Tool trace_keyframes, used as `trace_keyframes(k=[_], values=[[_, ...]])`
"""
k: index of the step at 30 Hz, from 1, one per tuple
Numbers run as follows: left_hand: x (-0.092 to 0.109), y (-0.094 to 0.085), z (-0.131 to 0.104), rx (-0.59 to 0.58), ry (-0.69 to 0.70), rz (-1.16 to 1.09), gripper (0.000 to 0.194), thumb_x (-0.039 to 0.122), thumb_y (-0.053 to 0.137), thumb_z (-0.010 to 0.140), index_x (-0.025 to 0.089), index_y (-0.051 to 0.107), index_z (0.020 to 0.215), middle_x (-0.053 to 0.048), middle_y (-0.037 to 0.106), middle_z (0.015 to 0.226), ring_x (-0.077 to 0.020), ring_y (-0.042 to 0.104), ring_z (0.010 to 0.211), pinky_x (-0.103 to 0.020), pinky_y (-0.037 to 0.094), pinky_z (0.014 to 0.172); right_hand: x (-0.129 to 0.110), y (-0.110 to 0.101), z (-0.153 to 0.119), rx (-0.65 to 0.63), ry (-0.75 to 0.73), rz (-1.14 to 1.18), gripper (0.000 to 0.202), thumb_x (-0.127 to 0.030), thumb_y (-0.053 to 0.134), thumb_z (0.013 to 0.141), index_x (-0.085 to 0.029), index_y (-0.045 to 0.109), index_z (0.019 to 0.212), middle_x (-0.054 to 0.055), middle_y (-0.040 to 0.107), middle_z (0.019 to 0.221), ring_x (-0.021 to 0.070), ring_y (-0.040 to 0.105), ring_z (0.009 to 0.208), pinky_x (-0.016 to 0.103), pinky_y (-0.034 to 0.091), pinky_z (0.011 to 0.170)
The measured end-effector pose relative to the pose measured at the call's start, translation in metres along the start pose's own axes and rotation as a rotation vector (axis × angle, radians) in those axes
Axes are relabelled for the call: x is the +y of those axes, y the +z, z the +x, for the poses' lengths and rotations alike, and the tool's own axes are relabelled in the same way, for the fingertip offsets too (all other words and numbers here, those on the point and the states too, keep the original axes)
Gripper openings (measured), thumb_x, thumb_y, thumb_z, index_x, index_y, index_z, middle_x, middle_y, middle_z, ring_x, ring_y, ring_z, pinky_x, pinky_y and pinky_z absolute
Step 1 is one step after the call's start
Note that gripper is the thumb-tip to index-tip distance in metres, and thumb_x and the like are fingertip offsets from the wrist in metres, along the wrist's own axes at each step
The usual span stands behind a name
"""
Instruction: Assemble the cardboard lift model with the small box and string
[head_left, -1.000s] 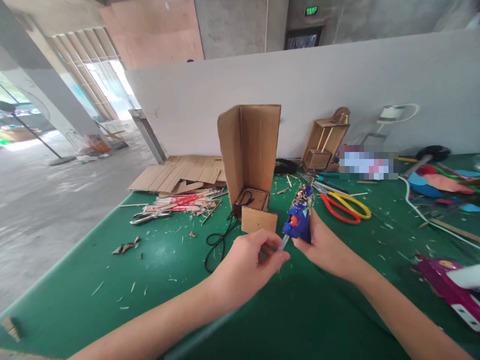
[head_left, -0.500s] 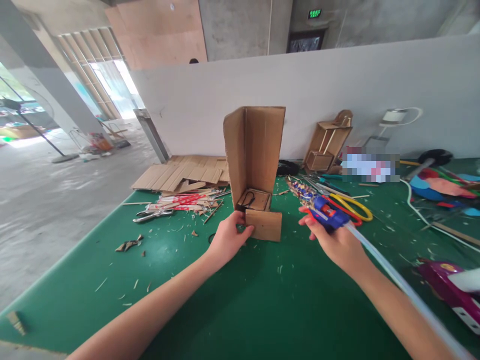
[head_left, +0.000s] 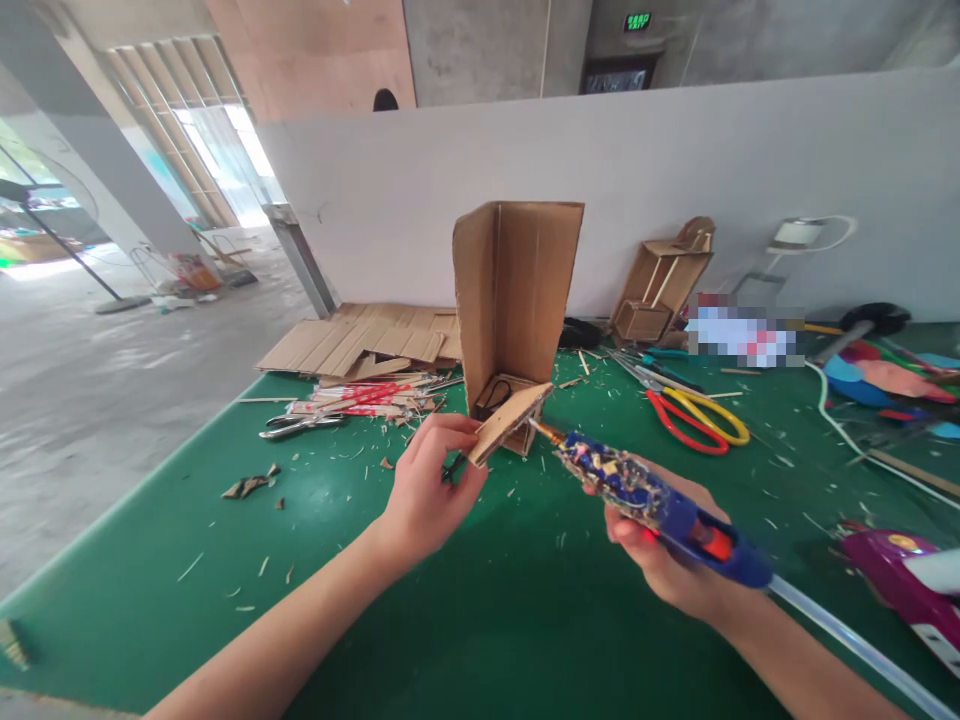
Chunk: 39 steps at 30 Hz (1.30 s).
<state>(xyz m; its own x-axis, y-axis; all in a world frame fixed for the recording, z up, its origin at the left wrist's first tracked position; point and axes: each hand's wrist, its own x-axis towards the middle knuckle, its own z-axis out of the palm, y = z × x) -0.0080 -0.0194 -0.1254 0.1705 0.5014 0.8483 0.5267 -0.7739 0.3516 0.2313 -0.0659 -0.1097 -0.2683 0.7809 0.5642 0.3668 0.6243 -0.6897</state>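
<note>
My left hand (head_left: 435, 485) pinches a small cardboard piece (head_left: 510, 418) by its left end, holding it tilted above the green table. My right hand (head_left: 675, 545) is wrapped round a blue glue gun (head_left: 652, 500) with a clear glue stick out of its back. The gun's nozzle is at the right edge of the piece; whether they touch I cannot tell. Just behind stands a tall, open cardboard structure (head_left: 525, 285), with a small box at its base partly hidden by the piece and a black loop of cord in it.
Scissors with red and yellow handles (head_left: 694, 418) lie right of centre. Sticks with red and white wrapping (head_left: 360, 395) and flat cardboard sheets (head_left: 360, 338) lie at the back left. A purple tool (head_left: 900, 580) sits at the right. A white partition (head_left: 360, 210) stands behind the table.
My left hand has lifted and tilted the small cardboard piece. My right hand has turned the glue gun and brought its nozzle left to the piece's edge. The view has shifted slightly.
</note>
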Motion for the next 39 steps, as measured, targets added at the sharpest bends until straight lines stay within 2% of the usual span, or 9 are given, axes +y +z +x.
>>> trace_keyframes(k=[5, 11, 17, 24, 31, 39], values=[[-0.008, 0.000, 0.002, 0.049, 0.012, 0.044, 0.022, 0.002, 0.061, 0.076, 0.019, 0.052, 0.087, -0.003, 0.061, 0.093, -0.0137, 0.064, 0.090, -0.028, 0.053, 0.079, 0.000, 0.008, -0.002, -0.027, -0.036, -0.014, 0.008, -0.029, 0.058, 0.081, -0.023, 0.054, 0.083, -0.005, 0.053, 0.060, 0.0087, 0.048, 0.045, 0.021, 0.039, 0.042], [-0.008, -0.002, 0.002, 0.011, 0.060, 0.105, 0.018, 0.006, 0.060, 0.079, 0.019, 0.051, 0.088, -0.004, 0.060, 0.092, -0.0128, 0.063, 0.089, -0.027, 0.054, 0.078, 0.000, 0.010, -0.003, -0.048, 0.126, 0.022, 0.013, -0.033, 0.056, 0.084, -0.022, 0.051, 0.078, -0.004, 0.054, 0.062, 0.0091, 0.050, 0.047, 0.022, 0.042, 0.043], [-0.009, 0.000, 0.002, 0.005, 0.068, 0.118, 0.017, 0.008, 0.059, 0.081, 0.020, 0.051, 0.090, -0.004, 0.060, 0.092, -0.0128, 0.062, 0.089, -0.028, 0.054, 0.077, 0.000, 0.016, -0.006, 0.044, 0.233, 0.031, 0.021, -0.041, 0.059, 0.082, -0.022, 0.052, 0.074, -0.004, 0.052, 0.060, 0.0102, 0.050, 0.048, 0.023, 0.043, 0.044], [-0.009, 0.000, 0.003, 0.012, 0.066, 0.142, 0.014, 0.010, 0.058, 0.082, 0.021, 0.051, 0.089, -0.003, 0.060, 0.091, -0.0133, 0.062, 0.087, -0.028, 0.055, 0.076, 0.008, 0.014, -0.006, -0.027, 0.116, -0.049, 0.017, -0.034, 0.060, 0.081, -0.023, 0.050, 0.072, -0.002, 0.056, 0.062, 0.0119, 0.052, 0.052, 0.024, 0.044, 0.047], [-0.009, 0.000, 0.002, 0.021, 0.045, 0.150, 0.015, 0.007, 0.057, 0.081, 0.020, 0.052, 0.087, -0.003, 0.060, 0.090, -0.0130, 0.063, 0.086, -0.027, 0.054, 0.076, 0.008, 0.019, -0.007, -0.075, 0.061, -0.011, 0.018, -0.030, 0.062, 0.080, -0.023, 0.046, 0.074, -0.005, 0.051, 0.061, 0.0087, 0.047, 0.047, 0.021, 0.040, 0.043], [-0.012, 0.001, 0.002, 0.005, 0.035, 0.166, 0.017, 0.006, 0.057, 0.080, 0.020, 0.052, 0.088, -0.002, 0.060, 0.091, -0.0134, 0.062, 0.086, -0.027, 0.054, 0.076, 0.005, 0.022, -0.007, -0.056, 0.036, -0.048, 0.019, -0.034, 0.059, 0.082, -0.023, 0.047, 0.071, -0.003, 0.053, 0.060, 0.0098, 0.048, 0.048, 0.022, 0.041, 0.044]])
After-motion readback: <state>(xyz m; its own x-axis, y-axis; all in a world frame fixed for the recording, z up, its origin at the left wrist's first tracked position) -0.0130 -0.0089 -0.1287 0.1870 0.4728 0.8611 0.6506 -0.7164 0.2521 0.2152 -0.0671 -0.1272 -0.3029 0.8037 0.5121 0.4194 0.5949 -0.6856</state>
